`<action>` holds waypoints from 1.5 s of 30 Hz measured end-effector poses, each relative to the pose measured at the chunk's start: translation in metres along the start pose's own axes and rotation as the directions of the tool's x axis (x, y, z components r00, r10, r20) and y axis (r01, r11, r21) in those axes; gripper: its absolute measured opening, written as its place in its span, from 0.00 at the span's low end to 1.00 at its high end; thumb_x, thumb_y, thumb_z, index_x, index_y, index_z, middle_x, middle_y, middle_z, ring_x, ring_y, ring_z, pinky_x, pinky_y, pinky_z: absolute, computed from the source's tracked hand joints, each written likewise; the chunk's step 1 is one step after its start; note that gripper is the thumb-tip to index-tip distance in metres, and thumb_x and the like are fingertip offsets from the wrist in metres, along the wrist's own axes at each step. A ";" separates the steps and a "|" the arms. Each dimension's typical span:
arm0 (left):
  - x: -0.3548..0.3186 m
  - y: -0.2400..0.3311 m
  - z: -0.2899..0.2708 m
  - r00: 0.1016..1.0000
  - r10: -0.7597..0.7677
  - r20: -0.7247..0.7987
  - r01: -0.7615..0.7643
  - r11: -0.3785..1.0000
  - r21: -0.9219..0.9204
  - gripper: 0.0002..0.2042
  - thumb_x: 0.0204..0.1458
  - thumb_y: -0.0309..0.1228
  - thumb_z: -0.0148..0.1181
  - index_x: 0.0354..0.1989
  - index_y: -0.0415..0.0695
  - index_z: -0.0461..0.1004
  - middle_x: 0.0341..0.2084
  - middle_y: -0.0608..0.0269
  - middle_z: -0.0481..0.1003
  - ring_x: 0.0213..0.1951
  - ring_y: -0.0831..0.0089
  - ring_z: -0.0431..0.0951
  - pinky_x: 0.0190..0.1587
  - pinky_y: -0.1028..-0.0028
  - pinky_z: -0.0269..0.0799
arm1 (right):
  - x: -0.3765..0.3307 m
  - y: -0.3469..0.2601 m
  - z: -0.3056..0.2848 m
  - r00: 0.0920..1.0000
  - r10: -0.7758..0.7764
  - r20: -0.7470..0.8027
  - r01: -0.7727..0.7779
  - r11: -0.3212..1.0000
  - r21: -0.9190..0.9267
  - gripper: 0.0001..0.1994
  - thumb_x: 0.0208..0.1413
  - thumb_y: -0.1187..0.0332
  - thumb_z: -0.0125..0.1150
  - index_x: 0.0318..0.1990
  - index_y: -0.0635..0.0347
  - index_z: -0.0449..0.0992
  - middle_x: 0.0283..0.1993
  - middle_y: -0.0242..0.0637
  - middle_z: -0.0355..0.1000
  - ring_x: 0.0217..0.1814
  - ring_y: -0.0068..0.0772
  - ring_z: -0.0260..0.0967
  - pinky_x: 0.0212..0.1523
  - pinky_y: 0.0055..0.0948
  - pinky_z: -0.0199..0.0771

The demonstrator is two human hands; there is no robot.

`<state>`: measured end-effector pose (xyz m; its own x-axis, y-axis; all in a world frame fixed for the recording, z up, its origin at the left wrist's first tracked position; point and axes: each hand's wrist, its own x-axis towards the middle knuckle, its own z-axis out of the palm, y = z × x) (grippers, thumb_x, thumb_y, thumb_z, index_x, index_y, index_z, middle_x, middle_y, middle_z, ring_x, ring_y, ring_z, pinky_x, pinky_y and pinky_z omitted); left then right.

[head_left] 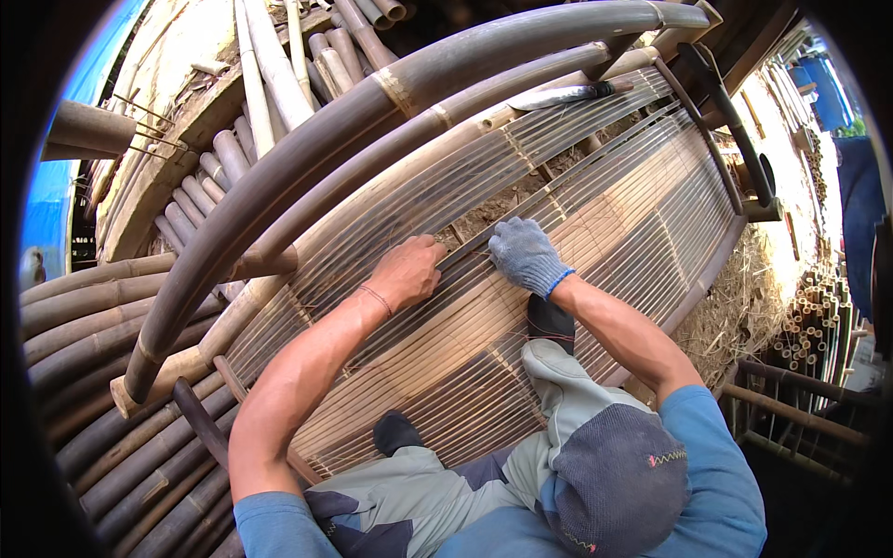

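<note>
Beneath my hands spreads a long bench frame of thin bamboo slats [419, 372], with narrow gaps between them. A dark bamboo strip [467, 249] runs lengthwise along a wider gap in the slats. My bare left hand [409, 270] has its fingers curled at the near-left part of this strip. Just to the right, my right hand [526, 256], in a grey knitted glove with a blue cuff, is closed over the same strip. The fingertips of both hands are partly hidden. A knife [566, 96] with a dark handle lies on the slats at the far side.
Thick curved bamboo rails [326, 139] rise along the bench's far side. Stacked bamboo poles [139, 446] fill the left, and cut lengths [200, 191] lie behind. My feet rest on the slats, one dark shoe [551, 321] near my right hand. More bundled bamboo [809, 325] stands right.
</note>
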<state>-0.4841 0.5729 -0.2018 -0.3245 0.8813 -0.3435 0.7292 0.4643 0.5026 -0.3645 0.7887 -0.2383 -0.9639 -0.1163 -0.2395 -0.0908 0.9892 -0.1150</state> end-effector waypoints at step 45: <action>0.036 0.011 0.040 0.873 -0.484 0.067 0.226 0.280 -0.933 0.14 0.59 0.38 0.60 0.34 0.39 0.83 0.40 0.64 0.77 0.43 0.73 0.73 0.48 0.73 0.68 | -0.087 0.053 -0.044 0.890 -0.053 0.452 -0.455 -0.102 0.885 0.13 0.61 0.58 0.62 0.38 0.58 0.82 0.40 0.41 0.81 0.50 0.34 0.76 0.58 0.46 0.72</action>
<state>-0.4634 0.6063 -0.2401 -0.5955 0.5388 -0.5959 -0.4317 0.4109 0.8030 -0.2963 0.8552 -0.1809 -0.7405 -0.1964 -0.6428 0.6692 -0.1271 -0.7321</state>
